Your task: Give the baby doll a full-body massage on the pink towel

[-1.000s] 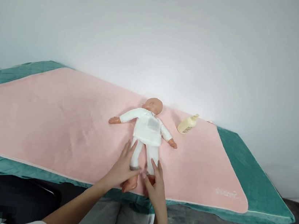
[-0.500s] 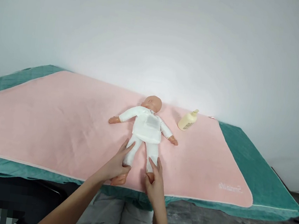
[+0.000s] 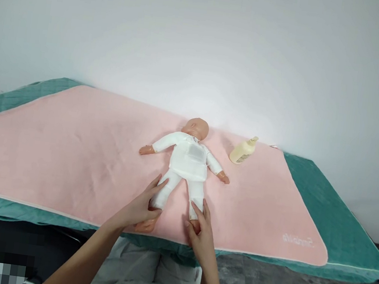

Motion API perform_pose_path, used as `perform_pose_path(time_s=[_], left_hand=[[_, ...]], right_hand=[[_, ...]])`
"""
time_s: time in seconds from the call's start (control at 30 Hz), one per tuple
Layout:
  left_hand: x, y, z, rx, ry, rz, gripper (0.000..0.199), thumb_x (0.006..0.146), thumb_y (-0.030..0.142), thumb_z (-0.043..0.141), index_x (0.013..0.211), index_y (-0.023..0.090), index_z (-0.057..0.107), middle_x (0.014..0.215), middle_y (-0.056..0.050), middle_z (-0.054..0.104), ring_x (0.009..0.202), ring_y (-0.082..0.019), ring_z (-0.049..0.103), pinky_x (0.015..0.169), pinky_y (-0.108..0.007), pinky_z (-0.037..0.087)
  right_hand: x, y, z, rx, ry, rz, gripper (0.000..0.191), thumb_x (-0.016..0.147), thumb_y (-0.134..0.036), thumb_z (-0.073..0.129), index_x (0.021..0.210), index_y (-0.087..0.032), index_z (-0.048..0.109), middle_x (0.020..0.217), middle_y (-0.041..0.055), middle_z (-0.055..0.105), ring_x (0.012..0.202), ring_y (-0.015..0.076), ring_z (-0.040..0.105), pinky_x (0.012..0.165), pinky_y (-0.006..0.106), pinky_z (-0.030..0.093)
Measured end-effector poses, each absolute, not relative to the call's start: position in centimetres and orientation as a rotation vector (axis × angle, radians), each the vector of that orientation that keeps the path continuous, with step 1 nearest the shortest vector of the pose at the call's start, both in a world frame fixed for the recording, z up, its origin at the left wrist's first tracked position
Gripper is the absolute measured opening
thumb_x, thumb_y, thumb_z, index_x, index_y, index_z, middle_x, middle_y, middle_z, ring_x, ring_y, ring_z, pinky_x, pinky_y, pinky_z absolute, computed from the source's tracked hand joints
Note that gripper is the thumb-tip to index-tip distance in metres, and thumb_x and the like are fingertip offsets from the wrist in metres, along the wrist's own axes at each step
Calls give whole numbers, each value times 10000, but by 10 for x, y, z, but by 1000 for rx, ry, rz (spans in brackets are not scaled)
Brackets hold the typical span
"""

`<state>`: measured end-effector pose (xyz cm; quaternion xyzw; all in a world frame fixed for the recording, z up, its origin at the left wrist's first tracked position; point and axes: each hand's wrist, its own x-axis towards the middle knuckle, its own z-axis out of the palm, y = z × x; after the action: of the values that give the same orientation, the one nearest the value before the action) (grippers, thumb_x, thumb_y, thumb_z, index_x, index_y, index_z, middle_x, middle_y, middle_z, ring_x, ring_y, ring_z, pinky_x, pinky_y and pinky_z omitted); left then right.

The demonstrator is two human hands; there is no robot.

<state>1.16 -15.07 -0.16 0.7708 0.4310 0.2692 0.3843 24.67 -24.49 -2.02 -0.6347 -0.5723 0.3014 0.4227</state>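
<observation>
A baby doll [image 3: 190, 160] in a white top and white trousers lies on its back on a pink mat [image 3: 80, 146], head toward the wall, arms spread and legs apart. My left hand [image 3: 141, 203] is around the lower part of the doll's leg on the left, fingers on the trouser and thumb near the ankle. Around the other ankle and lower leg is my right hand [image 3: 201, 229], its fingers along the trouser's outer side. Both feet stick out toward the near edge.
A pale yellow pump bottle [image 3: 242, 151] stands on the mat, right of the doll's head. Green cloth [image 3: 333, 217] covers the table beneath the mat. Behind rises a plain wall [image 3: 202, 46]. A black object [image 3: 11, 244] is at the lower left.
The doll's legs are slightly farther apart, and my hands have moved outward with them. The whole view has shifted a little.
</observation>
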Motion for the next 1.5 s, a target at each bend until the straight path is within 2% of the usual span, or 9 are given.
perform_pose_path(time_s=[0.13, 0.2, 0.3, 0.4, 0.53, 0.67, 1.07, 1.3, 1.5], left_hand=[[20, -149, 7, 2074, 1140, 790, 760, 827, 304, 648, 1501, 260, 302, 1613, -97, 137, 1472, -336, 153, 1093, -492, 392], [28, -140, 18, 2211, 1136, 917, 581, 901, 292, 555, 1455, 257, 384, 1578, -79, 274, 1462, -281, 231, 1131, -477, 354], [44, -117, 34, 2546, 903, 974, 352, 944, 220, 463, 1276, 233, 582, 1383, -62, 557, 1364, -226, 424, 1151, -458, 339], [60, -93, 41, 2722, 783, 914, 303, 946, 223, 458, 1186, 204, 642, 1280, -69, 635, 1296, -235, 501, 1105, -449, 410], [69, -75, 32, 2763, 709, 884, 320, 955, 228, 445, 1219, 196, 622, 1239, -72, 662, 1243, -223, 553, 1087, -448, 437], [66, -71, 15, 2716, 688, 982, 330, 951, 192, 451, 1241, 208, 606, 1242, -52, 665, 1253, -198, 547, 1095, -431, 436], [65, -66, 7, 2583, 716, 971, 297, 946, 181, 454, 1155, 219, 661, 1184, -42, 696, 1212, -189, 579, 1057, -428, 472], [67, -67, 8, 2508, 777, 931, 309, 944, 210, 454, 1180, 230, 653, 1174, -49, 698, 1214, -200, 577, 1062, -453, 462], [66, -70, 3, 2486, 727, 1100, 364, 944, 159, 433, 1263, 239, 591, 1282, -60, 637, 1279, -185, 522, 1113, -454, 406]], right_hand=[[257, -231, -8, -1593, -1492, 641, 462, 915, -379, 526, 1369, -293, 512, 1586, 58, 249, 1426, 279, 340, 1112, 461, 411], [262, -217, 1, -1570, -1583, 547, 383, 936, -349, 491, 1309, -313, 570, 1541, 30, 355, 1450, 262, 288, 1170, 510, 313], [267, -188, 11, -1433, -1753, 472, 354, 952, -291, 462, 1279, -314, 594, 1448, 29, 486, 1403, 227, 368, 1159, 491, 341], [269, -156, 12, -1323, -1820, 308, 348, 946, -240, 452, 1246, -288, 622, 1378, 58, 545, 1335, 221, 444, 1113, 476, 400], [272, -126, 0, -1191, -1925, 193, 363, 918, -178, 452, 1199, -284, 655, 1276, 57, 624, 1267, 222, 508, 1067, 485, 441], [276, -120, -15, -1120, -1905, 247, 419, 922, -146, 406, 1236, -306, 632, 1288, 28, 636, 1307, 205, 495, 1080, 492, 438], [277, -118, -21, -1172, -1820, 540, 386, 940, -191, 407, 1207, -335, 647, 1301, -1, 630, 1321, 186, 499, 1140, 500, 376], [276, -117, -22, -1170, -1773, 607, 357, 946, -220, 418, 1184, -309, 668, 1289, 26, 640, 1313, 206, 509, 1136, 525, 371], [276, -119, -23, -1186, -1749, 388, 389, 941, -201, 410, 1252, -300, 622, 1401, 9, 547, 1428, 211, 345, 1154, 522, 338]])
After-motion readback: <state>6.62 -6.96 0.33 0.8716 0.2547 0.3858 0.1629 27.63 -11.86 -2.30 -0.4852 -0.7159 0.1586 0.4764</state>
